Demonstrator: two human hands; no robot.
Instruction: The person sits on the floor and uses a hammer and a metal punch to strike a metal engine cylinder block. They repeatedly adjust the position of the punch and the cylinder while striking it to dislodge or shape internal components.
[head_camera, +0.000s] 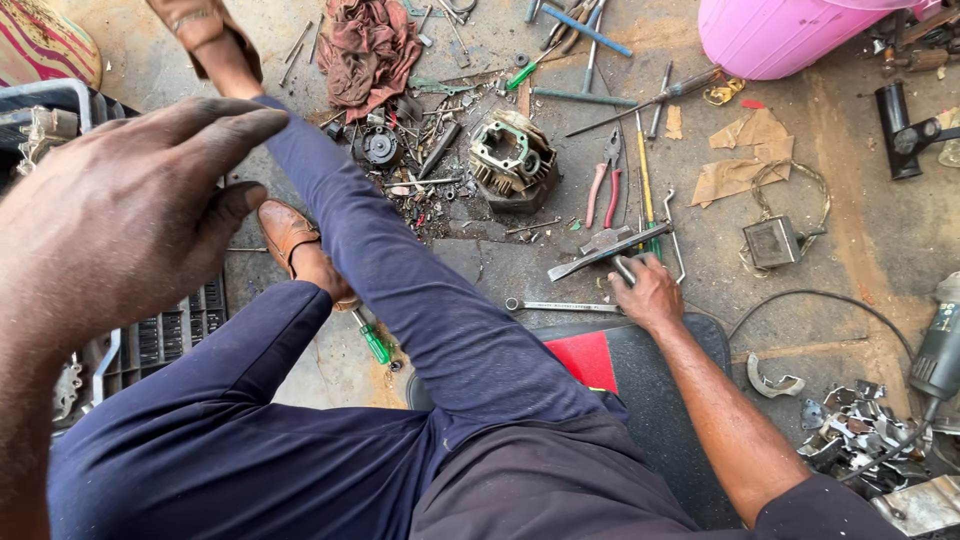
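My left hand (120, 215) is raised close to the camera at the left, fingers apart and holding nothing. Down on the floor, my right hand (648, 292) closes on a small metal tool (625, 268) beside a flat metal bar (605, 252). A combination wrench (560, 306) lies just left of that hand. My legs in dark blue trousers (400, 290) stretch across the middle, with brown shoes (285, 235) on my feet. A green-handled screwdriver (374, 343) lies under my leg.
An engine cylinder head (512, 160) sits among scattered parts. Red-handled pliers (603, 185), a maroon rag (365, 45), a pink bucket (770, 35), a grey power tool (935, 350), torn cardboard (745, 150) and a black seat pad (650, 390) surround me.
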